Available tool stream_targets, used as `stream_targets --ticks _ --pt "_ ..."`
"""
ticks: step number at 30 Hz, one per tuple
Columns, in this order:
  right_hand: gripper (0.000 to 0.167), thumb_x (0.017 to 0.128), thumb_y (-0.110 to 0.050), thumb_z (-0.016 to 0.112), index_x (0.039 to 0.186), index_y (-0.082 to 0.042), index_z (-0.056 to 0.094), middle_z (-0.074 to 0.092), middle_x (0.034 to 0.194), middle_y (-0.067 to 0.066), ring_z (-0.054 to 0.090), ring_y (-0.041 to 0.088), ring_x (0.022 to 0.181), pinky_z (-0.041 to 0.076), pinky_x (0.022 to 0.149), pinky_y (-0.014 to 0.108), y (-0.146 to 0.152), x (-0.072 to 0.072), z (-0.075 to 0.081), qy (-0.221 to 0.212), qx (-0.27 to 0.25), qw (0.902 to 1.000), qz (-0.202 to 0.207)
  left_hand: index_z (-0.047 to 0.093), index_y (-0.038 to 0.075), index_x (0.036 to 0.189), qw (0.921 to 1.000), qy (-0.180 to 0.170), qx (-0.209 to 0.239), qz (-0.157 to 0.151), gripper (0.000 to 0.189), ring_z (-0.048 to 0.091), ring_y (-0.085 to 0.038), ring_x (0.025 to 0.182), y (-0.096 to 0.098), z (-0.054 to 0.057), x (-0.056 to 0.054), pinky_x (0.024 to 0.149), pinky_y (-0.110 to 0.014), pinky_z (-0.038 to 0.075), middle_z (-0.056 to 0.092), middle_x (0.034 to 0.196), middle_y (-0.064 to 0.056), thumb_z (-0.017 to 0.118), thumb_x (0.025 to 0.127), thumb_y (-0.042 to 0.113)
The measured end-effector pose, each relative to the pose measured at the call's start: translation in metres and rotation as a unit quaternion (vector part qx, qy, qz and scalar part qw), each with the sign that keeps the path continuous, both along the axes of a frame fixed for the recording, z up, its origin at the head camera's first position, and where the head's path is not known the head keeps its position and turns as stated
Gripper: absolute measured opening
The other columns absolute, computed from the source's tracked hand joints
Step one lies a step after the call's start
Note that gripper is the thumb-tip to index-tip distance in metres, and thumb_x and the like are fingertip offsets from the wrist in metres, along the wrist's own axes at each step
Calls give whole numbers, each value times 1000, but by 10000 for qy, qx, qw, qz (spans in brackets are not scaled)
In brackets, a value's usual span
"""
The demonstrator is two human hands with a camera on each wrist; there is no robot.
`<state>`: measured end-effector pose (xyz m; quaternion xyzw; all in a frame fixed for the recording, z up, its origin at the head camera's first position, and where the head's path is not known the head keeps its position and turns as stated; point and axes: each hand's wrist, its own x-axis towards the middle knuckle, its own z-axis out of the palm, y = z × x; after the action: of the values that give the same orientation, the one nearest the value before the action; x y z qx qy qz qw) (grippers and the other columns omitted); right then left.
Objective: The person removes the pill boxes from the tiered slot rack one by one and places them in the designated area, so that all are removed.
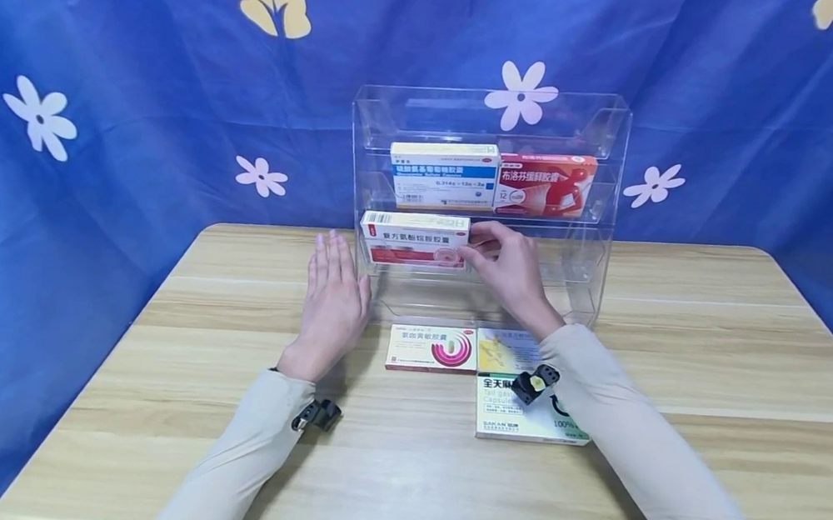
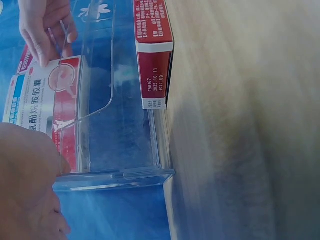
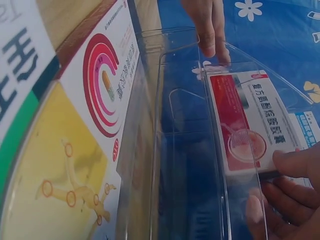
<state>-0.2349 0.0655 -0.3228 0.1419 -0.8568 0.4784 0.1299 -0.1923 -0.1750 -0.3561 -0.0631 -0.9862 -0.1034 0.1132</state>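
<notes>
Right sleeve blocked bits of the yellow-and-white box and green-and-white box near 5 o'clock in the head view. Fine print on the blue-and-white box at 12 was too tiny to read. Left wrist cam chopped off the left grip at 8; worktop at 3 was kinda blurry.

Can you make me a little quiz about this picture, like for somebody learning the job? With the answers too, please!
1. Counting: how many boxes lie on the table?
2. True or false: the left grip holds a box.
3. Fill in: on the clear rack, the red box stands in the same row as the ____ box.

Key:
1. Three: the pink-ringed box, the partly yellow box and the green-and-white box.
2. False: the right grip holds the red-and-white box.
3. Blue-and-white.
</notes>
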Motion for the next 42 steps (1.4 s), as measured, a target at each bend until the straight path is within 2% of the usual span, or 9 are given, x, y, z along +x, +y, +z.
stream_targets --ticks 7,12,15,19,25,28,32,39,42 --pt "29 85 -13 75 110 -5 64 68 101 8 63 18 84 54 77 30 3 -1 1 62 -300 9988 369 -1 -14 148 10000 -25 -4 -15 64 -16 -38 143 -1 -2 -1 118 -48 -3 -6 156 -30 27 105 26" --pt "28 85 -4 72 110 -1 60 66 99 11 63 18 80 55 71 24 7 4 10 400 -929 9925 685 -3 -12 148 9999 -10 104 -23 65 -18 -37 143 -4 -3 -1 118 -49 -2 -10 156 -28 27 105 26" --pt "28 85 0 71 110 2 57 65 99 13 63 19 79 55 67 21 12 12 19 529 -1262 9878 745 -4 -12 148 9998 34 168 -51 65 -18 -37 143 -5 -4 -1 118 -51 -1 -10 155 -28 27 105 27" --pt "29 86 -2 70 112 2 56 64 101 13 62 19 82 54 69 20 22 25 25 521 -1239 9876 814 -3 -13 148 9998 77 184 -45 65 -16 -38 143 -6 -4 -1 117 -52 0 -8 156 -29 27 105 27" --pt "31 88 -7 69 115 1 57 63 106 11 61 18 91 54 79 22 40 51 16 375 -1023 9896 942 -2 -13 148 9998 68 166 -53 65 -15 -38 143 -5 -3 0 118 -51 -1 -5 156 -30 25 105 28" --pt "31 88 -9 70 115 1 58 64 106 9 61 19 92 54 81 23 46 65 9 130 -967 9898 1036 -3 -13 148 9999 26 130 -53 65 -16 -37 143 -4 -2 0 117 -49 -4 -5 156 -30 22 105 29" --pt "30 86 -7 71 113 0 59 64 103 10 62 20 93 55 81 24 48 81 -1 -521 -1007 9869 1148 -3 -13 148 9999 5 103 -58 64 -16 -37 143 -3 -2 0 117 -48 -5 -6 156 -30 24 105 27" --pt "27 86 -12 72 107 1 60 65 95 8 64 19 87 55 73 25 45 102 -22 -1459 -758 9765 1395 1 -15 147 9998 164 88 -69 64 -12 -40 144 -2 -3 -1 118 -49 -3 -1 155 -33 26 105 26" --pt "26 87 -13 71 105 1 59 66 88 8 64 19 80 55 70 27 44 107 -29 -1833 -741 9672 1593 1 -15 147 9996 204 159 -84 65 -11 -40 144 -1 -3 -1 118 -49 -3 0 155 -33 27 104 26"
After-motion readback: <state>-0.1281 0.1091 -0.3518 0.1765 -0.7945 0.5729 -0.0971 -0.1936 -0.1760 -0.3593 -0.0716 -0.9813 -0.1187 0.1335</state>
